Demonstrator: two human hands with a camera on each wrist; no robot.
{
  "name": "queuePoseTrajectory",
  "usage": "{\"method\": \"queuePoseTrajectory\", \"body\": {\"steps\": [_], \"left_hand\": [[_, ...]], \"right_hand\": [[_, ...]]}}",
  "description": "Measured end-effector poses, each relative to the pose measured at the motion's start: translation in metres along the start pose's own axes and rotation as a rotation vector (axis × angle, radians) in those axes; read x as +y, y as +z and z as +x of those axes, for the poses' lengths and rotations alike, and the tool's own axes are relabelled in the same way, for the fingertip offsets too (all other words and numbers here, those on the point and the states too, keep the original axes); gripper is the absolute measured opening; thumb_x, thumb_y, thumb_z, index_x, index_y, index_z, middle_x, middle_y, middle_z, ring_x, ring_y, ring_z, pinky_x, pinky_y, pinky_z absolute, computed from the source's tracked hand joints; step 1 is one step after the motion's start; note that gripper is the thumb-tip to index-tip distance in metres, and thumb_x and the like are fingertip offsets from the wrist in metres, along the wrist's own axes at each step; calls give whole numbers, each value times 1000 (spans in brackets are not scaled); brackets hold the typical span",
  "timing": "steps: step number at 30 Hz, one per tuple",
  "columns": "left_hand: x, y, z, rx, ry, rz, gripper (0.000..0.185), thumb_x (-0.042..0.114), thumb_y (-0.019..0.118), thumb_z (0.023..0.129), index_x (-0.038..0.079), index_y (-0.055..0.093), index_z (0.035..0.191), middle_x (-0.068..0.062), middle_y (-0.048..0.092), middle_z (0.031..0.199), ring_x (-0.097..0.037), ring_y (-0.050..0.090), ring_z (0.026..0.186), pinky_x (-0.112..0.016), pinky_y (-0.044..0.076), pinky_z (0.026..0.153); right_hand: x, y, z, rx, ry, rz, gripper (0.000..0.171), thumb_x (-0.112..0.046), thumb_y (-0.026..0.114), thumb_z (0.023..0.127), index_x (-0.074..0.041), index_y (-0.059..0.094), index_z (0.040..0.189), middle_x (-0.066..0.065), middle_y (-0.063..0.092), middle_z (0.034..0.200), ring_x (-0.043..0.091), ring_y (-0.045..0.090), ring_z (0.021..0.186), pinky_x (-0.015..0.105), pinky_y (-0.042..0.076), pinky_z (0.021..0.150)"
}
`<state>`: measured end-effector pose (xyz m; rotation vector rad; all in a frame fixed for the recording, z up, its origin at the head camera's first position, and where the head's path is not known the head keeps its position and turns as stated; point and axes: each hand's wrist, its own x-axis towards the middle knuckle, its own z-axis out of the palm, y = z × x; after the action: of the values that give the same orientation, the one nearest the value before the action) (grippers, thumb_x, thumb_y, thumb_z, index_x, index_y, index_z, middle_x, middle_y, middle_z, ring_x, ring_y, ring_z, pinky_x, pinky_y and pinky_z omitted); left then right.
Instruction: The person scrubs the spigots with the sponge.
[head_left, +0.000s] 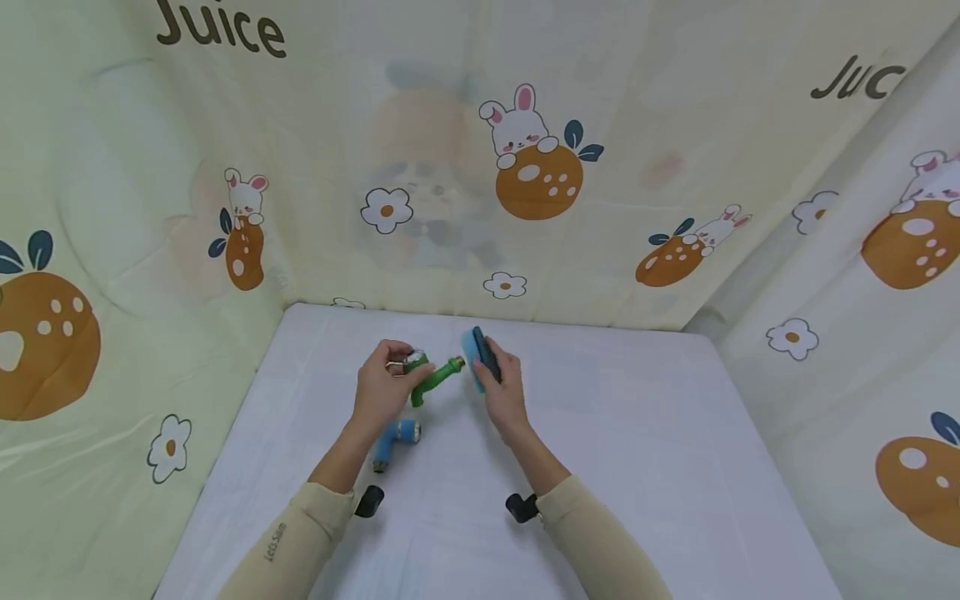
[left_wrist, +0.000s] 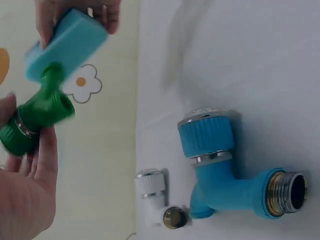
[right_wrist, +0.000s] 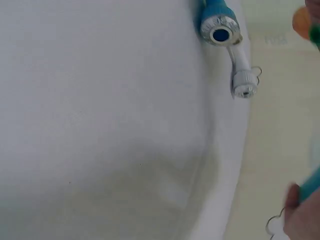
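Fingers of the left hand [head_left: 382,385] curl round the green tap [head_left: 433,380], lifting it off the worktop [head_left: 637,450] with its spout turned toward the right hand [head_left: 501,385], so the sponge can reach it. That hand pinches the blue sponge [head_left: 476,357], pressed against the spout's end. A blue tap [head_left: 393,442] and a white tap [left_wrist: 157,197] lie on the worktop, near the left wrist.
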<state>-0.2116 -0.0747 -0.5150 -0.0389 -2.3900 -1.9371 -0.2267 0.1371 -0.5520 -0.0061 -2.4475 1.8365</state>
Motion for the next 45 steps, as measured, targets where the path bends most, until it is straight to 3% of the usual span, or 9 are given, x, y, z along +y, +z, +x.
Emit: {"method": "queuePoseTrajectory", "body": {"steps": [3, 6, 8, 11, 21, 25, 33, 45], "left_hand": [[2, -3, 7, 70, -132, -201, 48, 26, 79, 95, 10, 55, 134, -11, 57, 115, -21, 71, 99, -28, 62, 82], [3, -5, 11, 80, -190, -311, 46, 29, 75, 98, 9, 59, 136, -12, 59, 116, -18, 74, 98, -29, 62, 86], [4, -5, 11, 69, -214, -334, 43, 35, 73, 99, 9, 64, 132, -11, 64, 116, -15, 75, 96, -28, 62, 85], [4, -5, 9, 40, -231, -342, 43, 42, 70, 100, 9, 69, 127, -6, 73, 110, -11, 74, 90, -26, 61, 82], [-1, -7, 2, -39, -185, -351, 38, 33, 63, 106, 2, 72, 124, 1, 74, 86, -12, 72, 73, -28, 62, 75], [-3, -7, 2, -41, -206, -350, 37, 33, 64, 105, 1, 73, 123, 1, 72, 82, -12, 69, 69, -26, 61, 71], [-5, -6, 1, -67, -251, -357, 42, 38, 66, 103, -1, 73, 116, 2, 70, 70, -11, 66, 61, -25, 59, 65], [-5, -7, 0, -84, -243, -346, 41, 40, 65, 103, 0, 74, 110, 0, 70, 71, -13, 66, 62, -26, 59, 65]], "right_hand": [[-6, 7, -11, 67, -309, -83, 63, -20, 68, 99, -26, 45, 158, 15, 38, 151, 35, 37, 141, 61, 39, 114], [-9, 15, -22, 72, -584, -227, 68, -15, 72, 94, -21, 47, 157, 18, 36, 152, 37, 36, 141, 62, 47, 107], [-9, 19, -27, 63, -712, -326, 68, -16, 74, 93, -18, 48, 156, 20, 36, 153, 37, 37, 140, 60, 50, 104], [-9, 22, -30, 40, -800, -408, 67, -18, 73, 95, -17, 48, 157, 20, 36, 153, 35, 39, 139, 55, 52, 105], [-1, 19, -23, -8, -838, -455, 62, -21, 63, 99, -18, 46, 158, 23, 38, 154, 34, 40, 139, 54, 50, 108], [1, 18, -23, -25, -847, -468, 62, -22, 61, 100, -18, 43, 160, 22, 36, 155, 35, 39, 139, 54, 50, 108], [5, 17, -22, 29, -863, -516, 58, -31, 52, 106, -17, 38, 162, 24, 34, 154, 35, 37, 139, 55, 51, 106], [-3, 23, -26, 49, -790, -350, 65, -13, 64, 99, -11, 41, 160, 20, 38, 154, 34, 45, 136, 47, 56, 99]]}}
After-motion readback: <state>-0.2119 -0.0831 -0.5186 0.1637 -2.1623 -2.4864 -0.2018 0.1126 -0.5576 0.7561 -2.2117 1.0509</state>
